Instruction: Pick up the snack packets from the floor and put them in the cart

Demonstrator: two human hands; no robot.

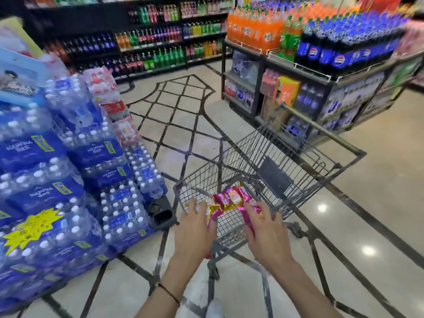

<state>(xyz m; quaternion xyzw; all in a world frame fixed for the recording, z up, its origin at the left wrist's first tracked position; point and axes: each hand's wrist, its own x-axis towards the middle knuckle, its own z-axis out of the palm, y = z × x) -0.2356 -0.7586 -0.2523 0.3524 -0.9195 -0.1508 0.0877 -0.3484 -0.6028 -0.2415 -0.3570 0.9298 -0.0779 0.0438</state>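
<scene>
Snack packets (231, 198), a joined strip in pink and gold, hang over the near end of a wire shopping cart (252, 143) in a supermarket aisle, stretched between a person's two hands. The left hand (195, 228) curls its fingers over the strip's left end; the right hand (267, 230) grips the right end, a pink packet showing under its palm. The cart stands on a pale floor (183, 106) with dark inlaid lines. Shrink-wrapped packs of bottled water (68, 180) are stacked at left; a rack of soft-drink bottles (321, 53) stands far right.
</scene>
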